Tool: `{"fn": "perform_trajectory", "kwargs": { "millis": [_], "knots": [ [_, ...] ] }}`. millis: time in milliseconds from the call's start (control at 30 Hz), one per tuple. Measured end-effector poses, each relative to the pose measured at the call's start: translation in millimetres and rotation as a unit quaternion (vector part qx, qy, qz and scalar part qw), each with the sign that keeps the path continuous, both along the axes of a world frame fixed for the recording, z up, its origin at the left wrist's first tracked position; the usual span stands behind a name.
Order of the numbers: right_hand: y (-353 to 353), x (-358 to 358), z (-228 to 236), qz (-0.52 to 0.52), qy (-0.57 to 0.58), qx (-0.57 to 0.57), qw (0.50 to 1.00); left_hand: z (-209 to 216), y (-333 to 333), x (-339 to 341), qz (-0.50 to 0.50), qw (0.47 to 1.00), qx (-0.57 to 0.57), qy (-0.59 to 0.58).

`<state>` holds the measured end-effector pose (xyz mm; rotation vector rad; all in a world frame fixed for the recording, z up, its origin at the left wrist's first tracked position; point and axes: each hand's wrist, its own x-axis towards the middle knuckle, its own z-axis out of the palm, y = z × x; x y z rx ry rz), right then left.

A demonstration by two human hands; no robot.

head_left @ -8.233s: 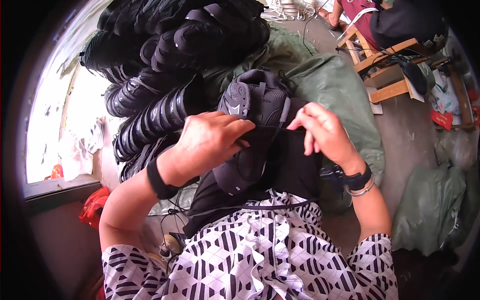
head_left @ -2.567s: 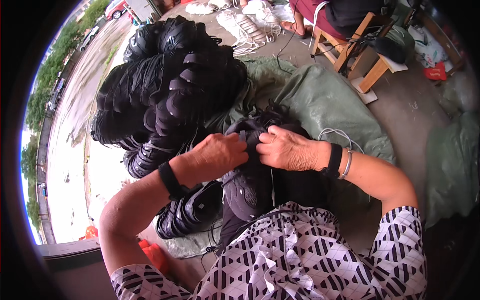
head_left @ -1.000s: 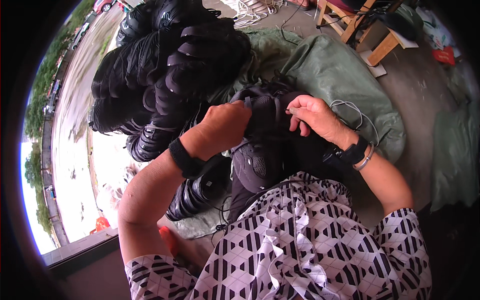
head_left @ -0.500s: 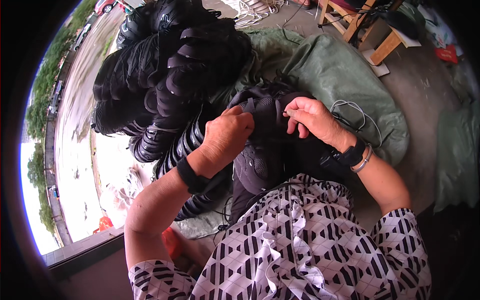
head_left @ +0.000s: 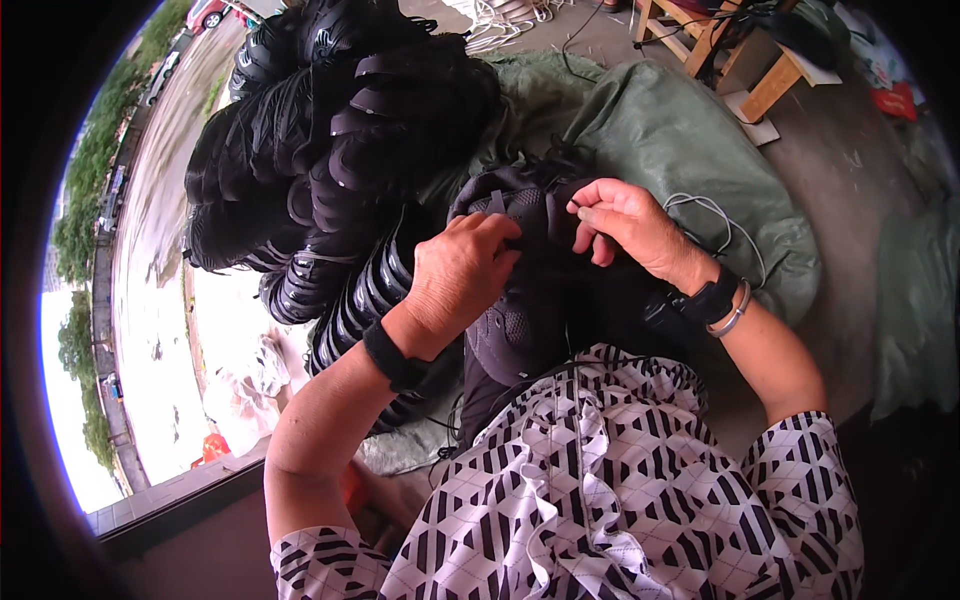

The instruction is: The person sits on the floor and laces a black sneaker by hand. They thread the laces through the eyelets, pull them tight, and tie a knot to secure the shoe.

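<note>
Left hand (head_left: pixel 462 275) grips shoe upper (head_left: pixel 520 290) (right hand (head_left: pixel 622 225) too).

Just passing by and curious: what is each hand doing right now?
Left hand: fingers curled, gripping the black shoe upper on the lap.
Right hand: fingers bent, pinching the same shoe upper near its top edge.
</note>
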<state>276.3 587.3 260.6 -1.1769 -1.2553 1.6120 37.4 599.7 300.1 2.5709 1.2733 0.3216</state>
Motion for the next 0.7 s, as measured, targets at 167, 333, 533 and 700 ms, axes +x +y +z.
{"fn": "perform_trajectory", "kwargs": {
  "millis": [167,333,533,700],
  "knots": [
    [3,12,9,-0.043,0.025,0.035,0.998,3,-4,15,-0.089,0.972,0.112,0.187],
    [5,18,14,-0.081,0.002,0.076,0.994,-1,4,25,-0.177,0.955,0.135,0.196],
    [13,17,17,-0.063,-0.004,0.076,0.995,2,29,2,-0.082,0.988,-0.054,-0.12],
    [23,-6,15,0.02,-0.042,0.076,0.996,-4,20,11,-0.17,0.982,0.049,0.07]
  ]
}}
